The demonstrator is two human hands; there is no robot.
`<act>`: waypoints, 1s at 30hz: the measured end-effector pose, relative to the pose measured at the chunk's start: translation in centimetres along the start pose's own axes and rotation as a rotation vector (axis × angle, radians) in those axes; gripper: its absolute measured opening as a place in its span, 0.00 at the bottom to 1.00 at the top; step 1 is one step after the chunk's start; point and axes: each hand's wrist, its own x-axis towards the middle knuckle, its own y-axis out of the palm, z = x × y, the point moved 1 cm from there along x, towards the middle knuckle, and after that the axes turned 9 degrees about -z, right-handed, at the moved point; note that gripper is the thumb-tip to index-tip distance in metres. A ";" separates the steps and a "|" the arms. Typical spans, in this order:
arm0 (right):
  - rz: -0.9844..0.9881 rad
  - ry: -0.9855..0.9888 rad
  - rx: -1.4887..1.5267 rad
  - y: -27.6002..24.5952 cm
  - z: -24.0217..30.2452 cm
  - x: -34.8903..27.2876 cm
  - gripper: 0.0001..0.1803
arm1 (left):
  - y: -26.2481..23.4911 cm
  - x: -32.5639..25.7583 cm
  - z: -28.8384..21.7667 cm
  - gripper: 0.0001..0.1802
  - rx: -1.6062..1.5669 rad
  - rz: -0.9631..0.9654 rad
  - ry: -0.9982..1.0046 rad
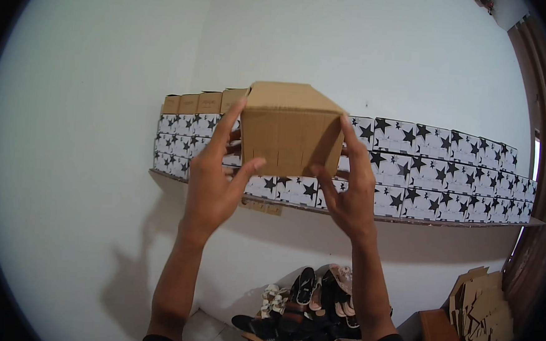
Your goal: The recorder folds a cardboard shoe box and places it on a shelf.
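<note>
A plain brown cardboard box (290, 137) is held up in front of me, roughly level with the shelf behind it. My left hand (216, 173) grips its left side, the thumb on the near face and the other fingers partly hidden behind. On the opposite side my right hand (352, 185) holds it the same way, index finger stretched up to the top corner. The lid looks folded down over the top. What is inside cannot be seen.
Behind the box, a wall shelf (401, 221) carries stacked white boxes with black stars (432, 174). Several brown boxes (189, 103) sit on top at the left. Below are piled shoes and sandals (308, 310), a brown wooden cabinet (442, 340) and flattened cardboard (483, 314).
</note>
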 end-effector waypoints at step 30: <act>-0.021 -0.064 -0.472 24.9 -15.4 5.9 0.37 | 2.7 21.2 31.4 0.45 -0.267 0.149 0.118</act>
